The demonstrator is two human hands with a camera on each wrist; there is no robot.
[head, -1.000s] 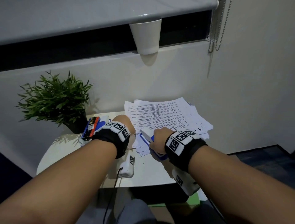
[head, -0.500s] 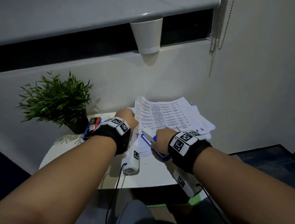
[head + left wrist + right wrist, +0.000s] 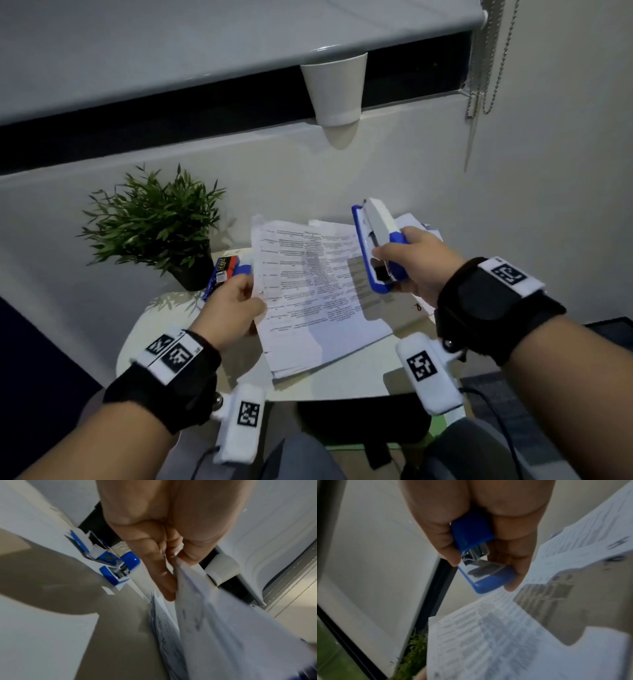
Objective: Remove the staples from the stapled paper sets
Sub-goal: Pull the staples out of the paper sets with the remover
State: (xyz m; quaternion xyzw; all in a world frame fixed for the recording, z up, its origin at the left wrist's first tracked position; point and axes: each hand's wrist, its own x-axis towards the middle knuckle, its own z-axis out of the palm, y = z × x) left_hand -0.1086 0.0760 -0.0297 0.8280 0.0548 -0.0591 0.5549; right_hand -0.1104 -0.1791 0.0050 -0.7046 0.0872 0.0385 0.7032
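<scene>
A: At frame centre in the head view, one stapled paper set (image 3: 315, 294) is lifted off the round white worktop (image 3: 346, 383). The left hand (image 3: 233, 308) pinches its left edge, thumb on top.

B: The left wrist view shows what that view hides: the fingers (image 3: 164, 577) closed under the sheets, pages fanning apart below them, blurred. At its middle left lies a second blue stapler (image 3: 116, 570) on the worktop.

A: Noted. The right hand (image 3: 414, 263) is clamped round a blue-and-white stapler (image 3: 376, 243), held above the paper's upper right, not touching it.

B: The right wrist view gives its metal end (image 3: 476, 555) between thumb and fingers, pointing toward the print.

A: Count: two staplers, one lifted set, more loose sheets (image 3: 414, 222) beneath at right; how many I cannot tell. One potted plant (image 3: 154, 222) at left, one staple box (image 3: 224, 270) beside it, one white cup (image 3: 334, 89) on the ledge, upper centre.
</scene>
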